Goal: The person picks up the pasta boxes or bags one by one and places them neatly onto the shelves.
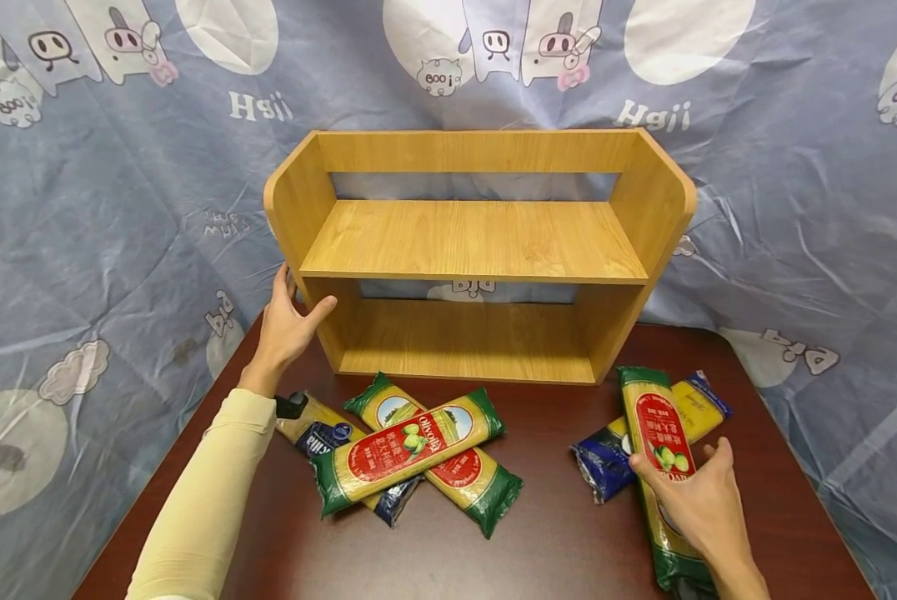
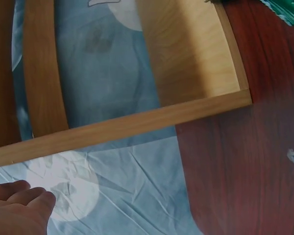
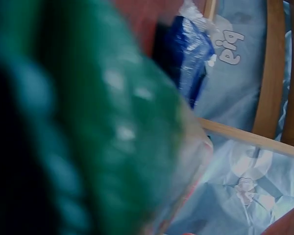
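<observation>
My left hand rests with fingers spread against the shelf side at nine o'clock to steady it, while my right hand curls around the green spaghetti packet at four o'clock on the table.

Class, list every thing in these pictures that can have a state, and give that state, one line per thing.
Wooden shelf: upright on the table, both levels bare.
Left hand: open, touching the shelf's left side panel.
Right hand: fingers on the green-ended packet.
Green-ended packet: flat, sealed, lying across a blue-ended packet.
Left packets: sealed, piled crosswise on the table.
</observation>
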`<state>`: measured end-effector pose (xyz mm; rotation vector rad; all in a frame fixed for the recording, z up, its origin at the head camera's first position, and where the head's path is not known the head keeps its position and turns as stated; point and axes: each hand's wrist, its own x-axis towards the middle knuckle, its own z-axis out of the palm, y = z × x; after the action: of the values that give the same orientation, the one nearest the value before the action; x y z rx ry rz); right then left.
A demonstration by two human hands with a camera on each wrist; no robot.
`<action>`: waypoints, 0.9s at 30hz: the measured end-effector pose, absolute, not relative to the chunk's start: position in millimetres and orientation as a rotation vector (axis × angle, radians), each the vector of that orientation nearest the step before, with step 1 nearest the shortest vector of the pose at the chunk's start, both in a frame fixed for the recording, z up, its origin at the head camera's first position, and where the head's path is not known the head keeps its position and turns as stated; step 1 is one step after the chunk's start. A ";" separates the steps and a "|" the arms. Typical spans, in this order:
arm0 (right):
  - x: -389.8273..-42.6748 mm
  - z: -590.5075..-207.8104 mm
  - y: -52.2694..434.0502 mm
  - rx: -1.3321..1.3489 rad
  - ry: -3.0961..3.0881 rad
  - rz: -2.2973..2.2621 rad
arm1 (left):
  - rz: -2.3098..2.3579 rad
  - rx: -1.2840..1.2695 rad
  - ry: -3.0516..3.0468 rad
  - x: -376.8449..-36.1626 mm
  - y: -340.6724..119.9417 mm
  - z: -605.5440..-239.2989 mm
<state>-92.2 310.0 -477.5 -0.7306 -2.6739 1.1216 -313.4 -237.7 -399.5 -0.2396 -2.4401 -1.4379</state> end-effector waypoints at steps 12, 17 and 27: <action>-92.6 -493.6 310.5 -0.837 -2.760 1.099 | -1.365 -0.229 -2.356 -328.3 -228.0 -392.6; -94.6 -499.7 310.2 -0.866 -2.798 1.037 | -1.349 -0.130 -2.293 -333.4 -226.7 -391.0; -95.5 -510.2 312.9 -0.847 -2.835 0.915 | -1.495 -0.058 -2.224 -340.9 -232.4 -387.9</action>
<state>-95.5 312.9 -510.2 -0.8466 -2.8351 0.9147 -340.9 -232.4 -387.9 -0.0581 -2.2240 -1.4953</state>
